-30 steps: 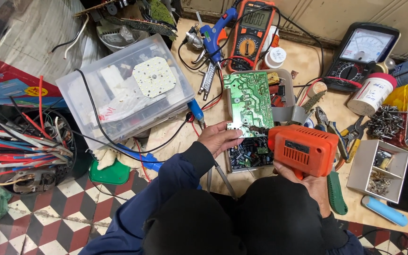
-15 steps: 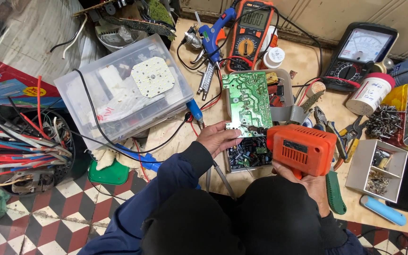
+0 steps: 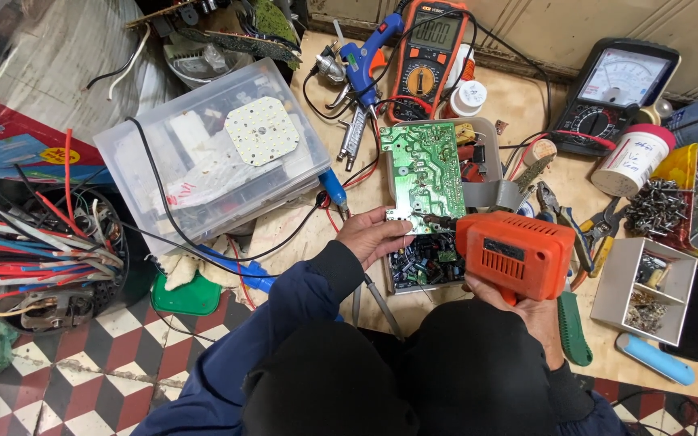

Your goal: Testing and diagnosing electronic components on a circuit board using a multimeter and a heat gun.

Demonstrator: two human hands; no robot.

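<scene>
Light is even and fairly bright, prob. from overhead; shadows are soft and short. Mild glare on the clear plastic box [image 3: 212, 161] lid and the analog meter [image 3: 620, 89] face. Centre is sharp: traces on the green circuit board [image 3: 423, 173] read clearly. Wide-angle lens bends the edges; checkered floor tiles [image 3: 98, 375] curve. Dark clothing at the bottom loses detail, w/ slight softness in the corners.

So here's me: I'm in a dark navy blue long-sleeved jacket, soft fabric, with the left sleeve [image 3: 280, 323] bunched into creases and ending in a plain cuff at the wrist. Black trousers cover both knees at the bottom of the view. Left grip [image 3: 373, 236] is bare, no glove, no rings showing. Right grip [image 3: 519, 303] is bare too, sleeve mostly hidden.
</scene>
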